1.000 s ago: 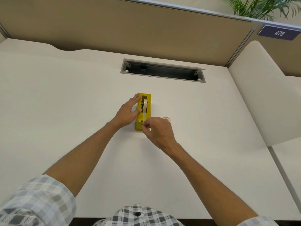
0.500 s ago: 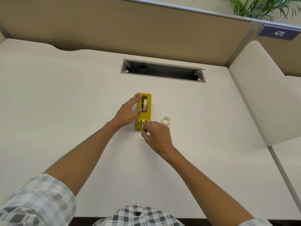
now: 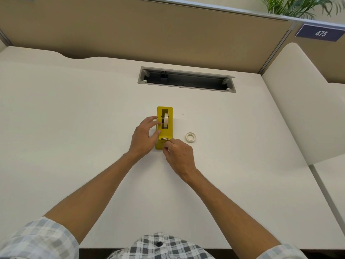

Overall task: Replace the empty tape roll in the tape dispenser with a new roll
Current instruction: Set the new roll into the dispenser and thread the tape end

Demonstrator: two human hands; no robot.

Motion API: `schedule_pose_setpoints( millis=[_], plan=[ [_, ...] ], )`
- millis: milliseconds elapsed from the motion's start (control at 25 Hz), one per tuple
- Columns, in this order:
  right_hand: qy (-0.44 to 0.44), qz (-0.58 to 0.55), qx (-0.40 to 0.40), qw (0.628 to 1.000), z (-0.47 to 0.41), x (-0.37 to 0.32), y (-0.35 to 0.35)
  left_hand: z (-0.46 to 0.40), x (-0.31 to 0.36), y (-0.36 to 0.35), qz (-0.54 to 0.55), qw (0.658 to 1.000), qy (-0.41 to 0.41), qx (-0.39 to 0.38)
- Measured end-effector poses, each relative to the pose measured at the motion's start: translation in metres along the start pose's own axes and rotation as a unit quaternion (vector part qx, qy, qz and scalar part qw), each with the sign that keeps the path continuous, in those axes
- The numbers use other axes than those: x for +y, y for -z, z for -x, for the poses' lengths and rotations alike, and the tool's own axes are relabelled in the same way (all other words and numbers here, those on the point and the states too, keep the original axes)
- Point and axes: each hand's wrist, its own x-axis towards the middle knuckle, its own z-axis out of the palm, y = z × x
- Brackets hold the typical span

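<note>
I see a white bench below a tan partition. My left hand, loosely spread, steadies the dispenser; my right hand pinches at its cutter end.

1. Bright, even, diffuse light; no hard shadows on the white desk.
2. Faint soft shadow under both forearms, toward 6 o'clock.
3. No glare spots; cable tray opening reads dark.
4. Wide-angle bowing: partition top rail curves at 12 o'clock; edges stretch at 3 and 9.
5. Focus sharp centrally; plaid shirt at 6 o'clock slightly soft.
</note>
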Motion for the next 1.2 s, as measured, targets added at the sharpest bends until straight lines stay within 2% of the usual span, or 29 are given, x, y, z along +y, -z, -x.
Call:
schedule_pose_setpoints(
  millis=[160,400,600,1080,1200],
  plan=[
    [0.005,0.002,0.026,1.0,0.0,0.002,-0.004,0.018,0.006,-0.002,0.026,0.999,-0.017,0.032],
    [0.042,-0.03,0.066,0.996,0.006,0.006,-0.01,0.031,0.008,-0.01,0.064,0.998,-0.01,-0.007],
    [0.069,-0.016,0.061,0.996,0.019,0.013,-0.016,0.031,0.005,-0.008,0.065,0.997,-0.007,-0.028],
    [0.044,-0.015,0.025,0.999,0.018,0.013,-0.013,0.035,-0.003,-0.006,-0.022,0.998,-0.045,-0.049],
    [0.025,-0.021,0.057,0.998,0.017,0.014,-0.006,0.035,-0.004,-0.007,-0.017,0.998,-0.035,-0.051]
  ],
)
